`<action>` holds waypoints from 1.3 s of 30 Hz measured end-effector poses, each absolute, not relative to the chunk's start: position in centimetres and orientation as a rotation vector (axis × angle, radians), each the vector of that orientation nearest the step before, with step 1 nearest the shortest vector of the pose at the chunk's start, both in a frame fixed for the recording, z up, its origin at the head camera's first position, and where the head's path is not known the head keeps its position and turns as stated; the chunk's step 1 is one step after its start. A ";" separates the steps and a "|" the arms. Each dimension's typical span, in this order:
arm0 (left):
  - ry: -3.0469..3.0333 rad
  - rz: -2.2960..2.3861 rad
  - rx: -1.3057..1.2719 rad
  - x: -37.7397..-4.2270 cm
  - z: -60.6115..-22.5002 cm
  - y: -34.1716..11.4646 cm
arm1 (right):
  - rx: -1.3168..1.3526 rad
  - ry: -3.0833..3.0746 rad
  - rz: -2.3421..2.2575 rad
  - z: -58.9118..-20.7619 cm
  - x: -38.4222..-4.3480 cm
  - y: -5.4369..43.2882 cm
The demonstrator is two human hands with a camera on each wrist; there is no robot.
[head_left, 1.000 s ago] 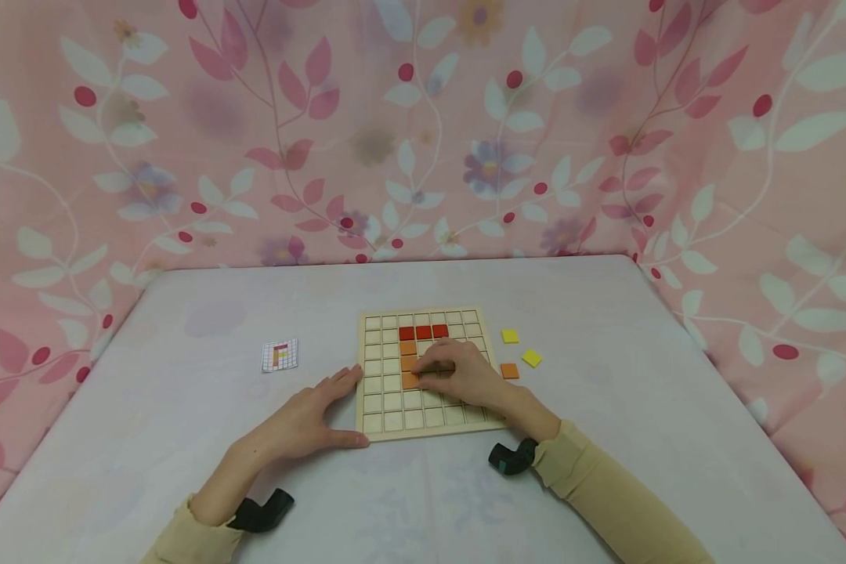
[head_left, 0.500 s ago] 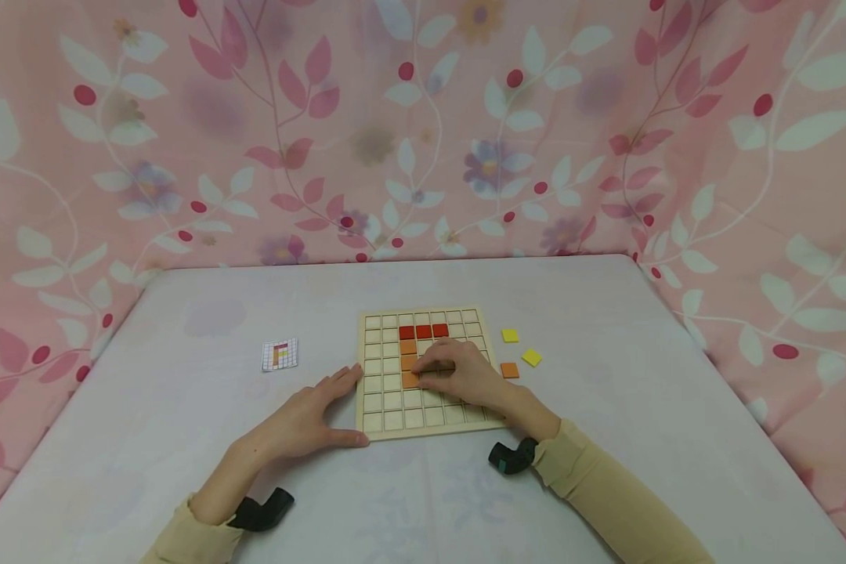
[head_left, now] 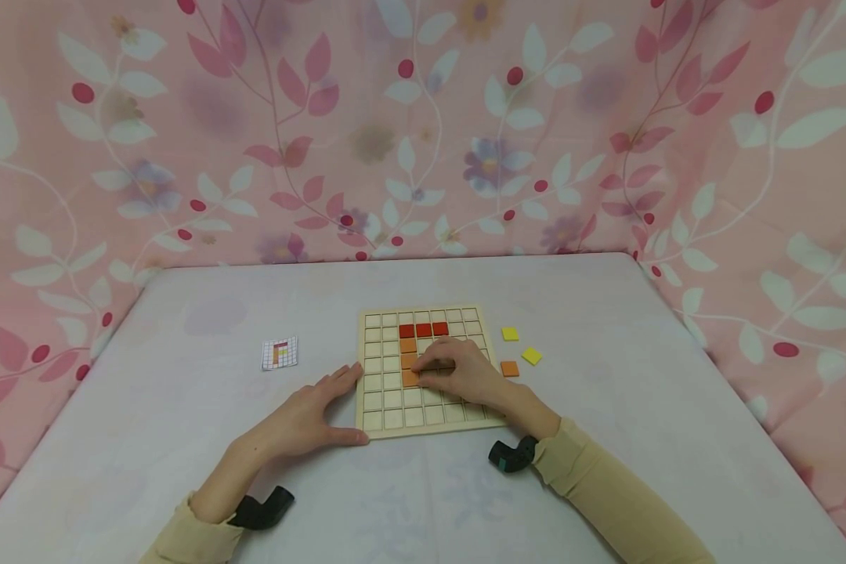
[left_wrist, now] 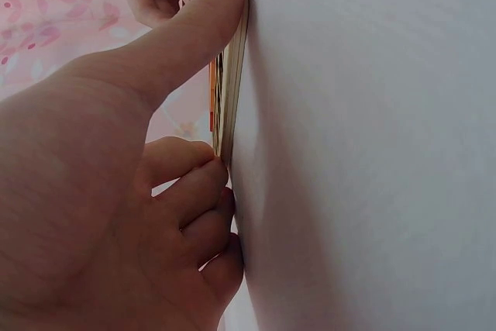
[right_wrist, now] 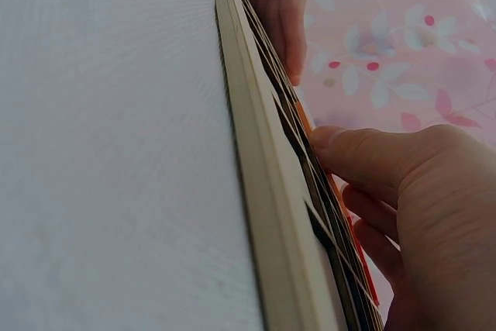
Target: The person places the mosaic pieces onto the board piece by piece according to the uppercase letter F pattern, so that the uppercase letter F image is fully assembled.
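A wooden grid board (head_left: 383, 402) lies flat on the table. Three red tiles (head_left: 424, 330) fill a row of cells near its far side, and three orange tiles run down from the leftmost. My right hand (head_left: 465, 373) bends over the board, thumb and fingertips at the right edge of the nearest orange tile (head_left: 408, 378). In the right wrist view the thumb (right_wrist: 356, 149) comes down at the orange strip along the board's top. My left hand (head_left: 303, 419) spreads along the board's left side, with fingertips on the edge and the thumb at the near left corner.
Two yellow tiles (head_left: 511, 334) and a loose orange tile (head_left: 510, 369) lie to the right of the board. A small card (head_left: 280, 354) printed with a coloured grid pattern lies to the left. Patterned pink cloth (head_left: 423, 141) hangs behind the table.
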State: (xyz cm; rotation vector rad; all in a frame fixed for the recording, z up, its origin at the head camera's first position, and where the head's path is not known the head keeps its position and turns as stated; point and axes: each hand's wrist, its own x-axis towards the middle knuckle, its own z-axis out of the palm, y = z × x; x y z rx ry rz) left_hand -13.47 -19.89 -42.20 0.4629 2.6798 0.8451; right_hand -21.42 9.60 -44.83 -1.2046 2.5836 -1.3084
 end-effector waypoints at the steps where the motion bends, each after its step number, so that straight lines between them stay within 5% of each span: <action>1: 2.681 0.845 0.463 -13.5 -42.2 -19.9 | -1.203 2.587 -1.305 -44.8 -21.4 9.6; 12: 2.669 0.846 0.466 -13.7 -42.7 -19.8 | -1.209 2.589 -1.468 -43.2 -22.4 11.8; 25: 2.681 0.837 0.467 -13.5 -42.4 -20.0 | -0.791 2.698 -1.394 -42.3 -22.6 19.3; 39: 2.675 0.845 0.466 -13.6 -42.5 -19.9 | -0.728 2.762 -1.339 -43.3 -22.2 23.0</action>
